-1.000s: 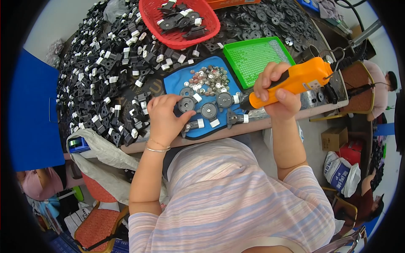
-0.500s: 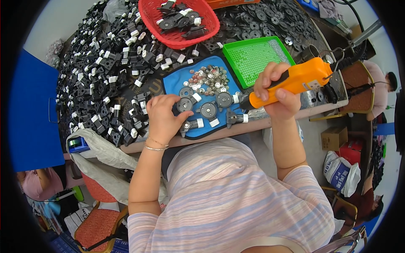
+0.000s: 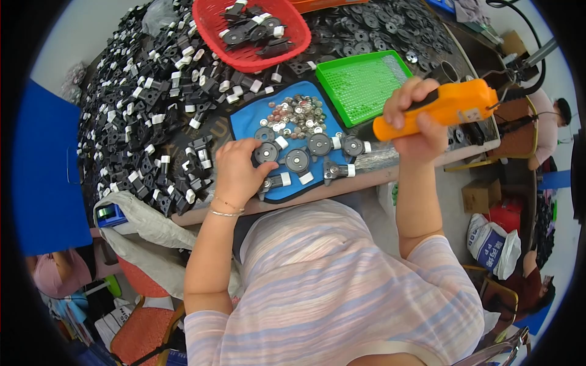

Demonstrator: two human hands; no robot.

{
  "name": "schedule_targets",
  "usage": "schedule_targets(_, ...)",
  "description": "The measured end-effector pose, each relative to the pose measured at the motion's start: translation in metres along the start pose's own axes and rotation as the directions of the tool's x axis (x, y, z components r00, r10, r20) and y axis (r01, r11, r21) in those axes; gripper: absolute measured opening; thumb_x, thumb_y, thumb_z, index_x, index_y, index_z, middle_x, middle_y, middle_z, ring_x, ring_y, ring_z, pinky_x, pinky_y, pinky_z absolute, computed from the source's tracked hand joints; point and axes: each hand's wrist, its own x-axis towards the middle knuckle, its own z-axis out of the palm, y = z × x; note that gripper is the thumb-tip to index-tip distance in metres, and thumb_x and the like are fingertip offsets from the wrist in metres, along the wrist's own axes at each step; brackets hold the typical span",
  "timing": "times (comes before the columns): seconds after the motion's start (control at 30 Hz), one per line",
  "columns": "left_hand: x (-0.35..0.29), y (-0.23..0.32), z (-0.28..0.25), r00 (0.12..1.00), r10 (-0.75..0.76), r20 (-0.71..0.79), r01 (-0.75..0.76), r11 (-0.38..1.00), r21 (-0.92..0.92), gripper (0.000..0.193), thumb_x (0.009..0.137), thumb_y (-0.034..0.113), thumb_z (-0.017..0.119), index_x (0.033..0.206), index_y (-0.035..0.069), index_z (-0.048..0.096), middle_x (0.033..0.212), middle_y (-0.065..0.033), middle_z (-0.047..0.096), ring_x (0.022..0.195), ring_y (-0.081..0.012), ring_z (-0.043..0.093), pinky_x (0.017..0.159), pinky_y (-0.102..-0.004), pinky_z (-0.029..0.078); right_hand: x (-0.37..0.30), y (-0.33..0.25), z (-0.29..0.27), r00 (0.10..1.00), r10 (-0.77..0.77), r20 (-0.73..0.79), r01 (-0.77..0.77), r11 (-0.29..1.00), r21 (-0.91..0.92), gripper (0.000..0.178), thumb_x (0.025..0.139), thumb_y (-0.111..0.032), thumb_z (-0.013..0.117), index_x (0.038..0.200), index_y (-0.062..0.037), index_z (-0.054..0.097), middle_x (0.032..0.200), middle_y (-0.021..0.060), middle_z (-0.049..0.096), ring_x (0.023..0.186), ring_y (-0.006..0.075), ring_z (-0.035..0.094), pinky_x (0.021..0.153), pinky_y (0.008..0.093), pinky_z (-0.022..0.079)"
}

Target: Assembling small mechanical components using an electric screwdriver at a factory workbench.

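My right hand (image 3: 418,125) is wrapped round an orange electric screwdriver (image 3: 455,107), held above the table's near right side with its dark nose pointing left. On the blue mat (image 3: 244,122), my left hand (image 3: 238,168) has its fingers and thumb closed about the sides of a black round part with a white tab (image 3: 267,152). More black wheel-like parts with white tabs (image 3: 297,160) lie to its right, one of them (image 3: 353,146) at the mat's right edge below the screwdriver. Small silvery and copper-toned metal pieces (image 3: 299,116) are heaped on the mat behind them.
A large pile of black parts with white ends (image 3: 146,97) covers the left. Behind the mat stands a red basket (image 3: 204,36) holding parts. A green perforated tray (image 3: 360,85) sits right of it; black discs (image 3: 366,30) lie beyond. A cable (image 3: 540,67) runs from the screwdriver.
My right hand has moved the screwdriver right and slightly up, away from the wheel-like part at the mat's right edge, which now shows fully. My left hand stays at its part.
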Motion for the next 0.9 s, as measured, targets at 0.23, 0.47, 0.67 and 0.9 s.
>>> schedule_targets(0.23, 0.015, 0.002, 0.007, 0.995, 0.09, 0.03, -0.088, 0.992, -0.087, 0.044, 0.059, 0.013, 0.082, 0.098, 0.001, 0.064, 0.097, -0.0125, 0.065, 0.094, -0.0312, 0.058, 0.084, -0.0373, 0.046, 0.019, 0.017, -0.033, 0.928, -0.259, -0.268, 0.163, 0.929, -0.334, 0.025, 0.077, 0.002, 0.06, 0.101, -0.001, 0.051, 0.087, 0.014, 0.057, 0.066, 0.0194, 0.056, 0.062, 0.0301, 0.046)
schedule_targets(0.47, 0.025, 0.003, 0.011, 0.989, 0.123, 0.088, -0.11, 0.985, -0.135, 0.048, 0.06, 0.015, 0.08, 0.104, 0.004, 0.064, 0.101, -0.0119, 0.064, 0.097, -0.031, 0.056, 0.086, -0.0391, 0.042, 0.025, 0.035, -0.042, 0.942, -0.213, -0.261, 0.095, 0.912, -0.399, 0.024, 0.075, 0.005, 0.061, 0.097, 0.0021, 0.053, 0.083, 0.0135, 0.059, 0.061, 0.0171, 0.058, 0.058, 0.028, 0.047)
schedule_targets(0.67, 0.027, 0.005, 0.009, 0.986, 0.102, 0.128, -0.087, 0.989, -0.12, 0.048, 0.059, 0.015, 0.081, 0.103, 0.004, 0.065, 0.101, -0.0111, 0.064, 0.098, -0.0302, 0.055, 0.087, -0.0381, 0.041, 0.025, 0.035, -0.041, 0.946, -0.179, -0.27, 0.068, 0.925, -0.375, 0.023, 0.075, 0.004, 0.062, 0.097, 0.002, 0.053, 0.082, 0.0134, 0.059, 0.061, 0.0168, 0.057, 0.058, 0.028, 0.047)
schedule_targets(0.9, 0.028, 0.002, 0.009, 0.986, 0.109, 0.125, -0.092, 0.986, -0.14, 0.049, 0.058, 0.017, 0.081, 0.102, 0.004, 0.065, 0.098, -0.0104, 0.064, 0.096, -0.0298, 0.055, 0.086, -0.0384, 0.041, 0.028, 0.038, -0.042, 0.942, -0.197, -0.271, 0.086, 0.923, -0.374, 0.023, 0.075, 0.003, 0.063, 0.096, 0.002, 0.053, 0.08, 0.0128, 0.059, 0.06, 0.0165, 0.057, 0.057, 0.0277, 0.047)
